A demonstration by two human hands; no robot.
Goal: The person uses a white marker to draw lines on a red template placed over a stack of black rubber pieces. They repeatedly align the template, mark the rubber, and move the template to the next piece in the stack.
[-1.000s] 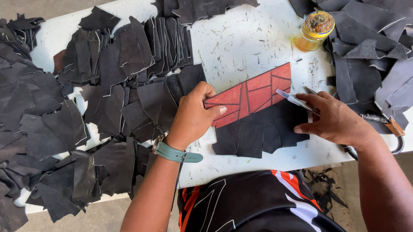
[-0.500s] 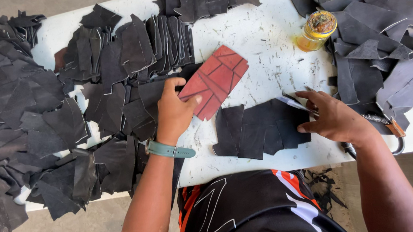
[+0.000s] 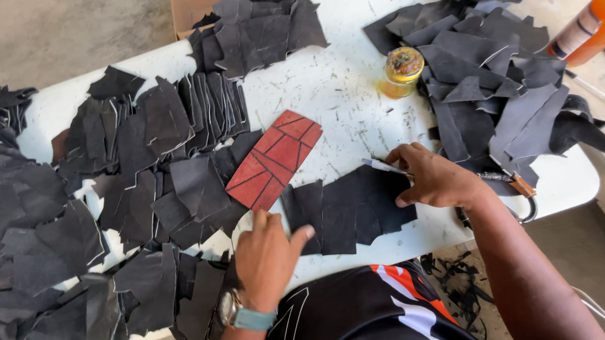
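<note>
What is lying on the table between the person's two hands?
In the head view, a flat black leather piece with cut notches lies between the left hand and the right hand. The right hand rests on its edge, holding a thin pale tool.

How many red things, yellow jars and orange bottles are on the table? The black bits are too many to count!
Red pattern piece: 1
Yellow jar: 1
Orange bottle at the table's far right edge: 1
Total: 3
The black cut pieces lie in overlapping heaps, too many to count.
</note>
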